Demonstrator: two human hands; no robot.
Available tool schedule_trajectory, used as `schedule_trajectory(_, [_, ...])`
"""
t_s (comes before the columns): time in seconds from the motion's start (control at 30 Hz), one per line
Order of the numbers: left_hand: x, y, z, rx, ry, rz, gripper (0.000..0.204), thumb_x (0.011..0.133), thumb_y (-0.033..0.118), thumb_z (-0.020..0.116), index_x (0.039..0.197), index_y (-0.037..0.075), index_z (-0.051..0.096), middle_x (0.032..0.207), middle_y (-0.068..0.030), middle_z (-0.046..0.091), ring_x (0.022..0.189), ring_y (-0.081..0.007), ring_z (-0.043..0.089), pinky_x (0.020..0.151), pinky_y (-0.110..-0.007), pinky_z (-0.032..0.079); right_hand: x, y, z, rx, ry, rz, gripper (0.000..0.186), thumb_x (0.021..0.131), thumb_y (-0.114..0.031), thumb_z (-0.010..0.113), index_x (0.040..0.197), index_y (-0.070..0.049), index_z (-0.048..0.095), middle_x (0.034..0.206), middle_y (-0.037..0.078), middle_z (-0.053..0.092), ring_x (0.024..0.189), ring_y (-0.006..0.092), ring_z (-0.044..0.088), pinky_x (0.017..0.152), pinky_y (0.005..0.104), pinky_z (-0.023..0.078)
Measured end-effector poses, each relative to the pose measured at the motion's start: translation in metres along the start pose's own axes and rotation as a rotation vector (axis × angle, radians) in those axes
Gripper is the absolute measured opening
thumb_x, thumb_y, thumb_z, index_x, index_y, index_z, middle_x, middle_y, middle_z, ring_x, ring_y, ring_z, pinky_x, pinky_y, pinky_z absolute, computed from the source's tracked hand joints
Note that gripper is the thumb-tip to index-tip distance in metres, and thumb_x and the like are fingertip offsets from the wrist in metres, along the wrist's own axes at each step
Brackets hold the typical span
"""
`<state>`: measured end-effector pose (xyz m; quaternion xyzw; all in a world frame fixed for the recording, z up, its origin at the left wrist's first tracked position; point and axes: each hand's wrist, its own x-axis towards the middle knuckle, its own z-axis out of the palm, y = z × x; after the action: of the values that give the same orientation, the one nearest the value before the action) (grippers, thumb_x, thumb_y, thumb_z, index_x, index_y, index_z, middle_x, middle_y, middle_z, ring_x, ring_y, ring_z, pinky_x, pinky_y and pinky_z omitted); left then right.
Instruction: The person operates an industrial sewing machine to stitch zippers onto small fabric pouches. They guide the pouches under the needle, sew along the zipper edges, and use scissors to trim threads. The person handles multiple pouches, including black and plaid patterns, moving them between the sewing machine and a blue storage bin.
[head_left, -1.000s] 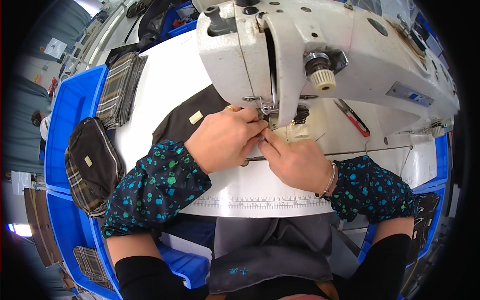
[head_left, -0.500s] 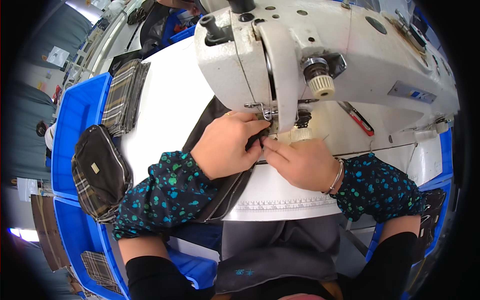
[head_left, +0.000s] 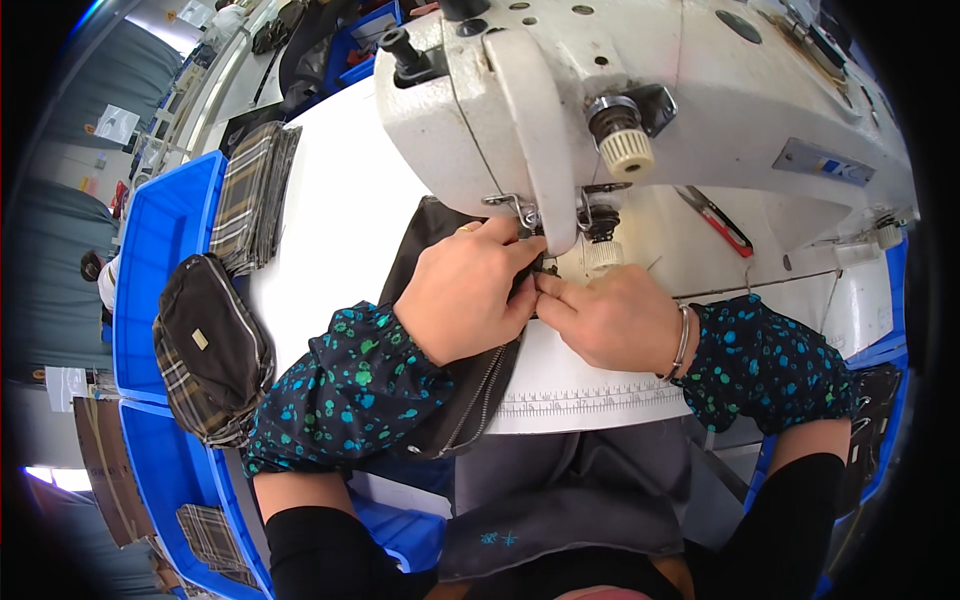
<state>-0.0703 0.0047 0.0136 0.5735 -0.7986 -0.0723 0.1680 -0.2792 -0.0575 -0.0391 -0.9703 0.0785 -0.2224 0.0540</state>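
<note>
A dark fabric piece [head_left: 408,255] with a metal zipper [head_left: 478,395] along its edge lies on the sewing machine's white table. It runs under my left hand [head_left: 465,290] and down past the table's front edge. My left thumb and forefinger pinch the fabric close to the needle area. My right hand [head_left: 618,322] meets it there, fingertips pressed together on the fabric's edge. The white sewing machine [head_left: 720,130] stands over both hands. Its needle and presser foot are mostly hidden behind the machine head and my fingers.
A finished-looking dark pouch with plaid trim [head_left: 205,340] and a stack of plaid fabric pieces [head_left: 248,200] lie at the left, by a blue bin [head_left: 135,300]. A red-handled cutter [head_left: 722,225] rests behind my right hand. A printed ruler [head_left: 590,400] follows the table's front edge.
The whole view has shifted slightly, with the machine now a little higher and further left. Both hands stay by the needle area, still pinching the fabric.
</note>
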Motion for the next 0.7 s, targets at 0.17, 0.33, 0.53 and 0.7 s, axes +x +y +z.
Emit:
schedule_trajectory(0.17, [-0.002,0.003,0.003,-0.006,0.012,-0.067,0.037,0.087,0.015,0.073,0.121,0.0,0.073,0.099,-0.0194,0.069,0.084,-0.0389,0.07,0.074,-0.045,0.056,0.002,0.003,-0.006,0.0,-0.078,0.018,0.022,0.081,-0.01,0.07,0.102,-0.005,0.07,0.114,0.009,0.075,0.06,0.018,0.067,0.051,0.0341,0.052])
schedule_trajectory(0.33, [-0.012,-0.007,0.009,-0.151,0.101,-0.169,0.027,0.088,0.018,0.07,0.108,0.002,0.076,0.094,-0.0169,0.066,0.083,-0.0375,0.069,0.074,-0.045,0.056,0.0,0.003,-0.007,-0.053,-0.076,0.015,0.022,0.083,-0.012,0.071,0.104,-0.006,0.07,0.113,0.007,0.075,0.062,0.0168,0.068,0.051,0.0326,0.052])
schedule_trajectory(0.53, [-0.015,-0.015,-0.006,-0.247,0.005,-0.301,0.02,0.08,0.012,0.074,0.096,0.001,0.076,0.085,-0.0155,0.066,0.074,-0.0336,0.068,0.068,-0.041,0.055,0.005,0.007,-0.002,-0.095,0.164,-0.068,0.013,0.082,-0.013,0.066,0.092,-0.006,0.062,0.081,0.003,0.06,0.057,0.0159,0.063,0.05,0.0325,0.049])
schedule_trajectory(0.7, [-0.019,-0.015,-0.007,-0.305,0.088,-0.277,0.019,0.078,0.005,0.074,0.098,0.002,0.075,0.089,-0.0142,0.069,0.077,-0.0329,0.068,0.07,-0.041,0.056,0.012,0.006,-0.002,-0.167,0.135,-0.091,0.017,0.079,-0.015,0.067,0.094,-0.007,0.066,0.082,0.003,0.059,0.059,0.0141,0.062,0.051,0.0308,0.048])
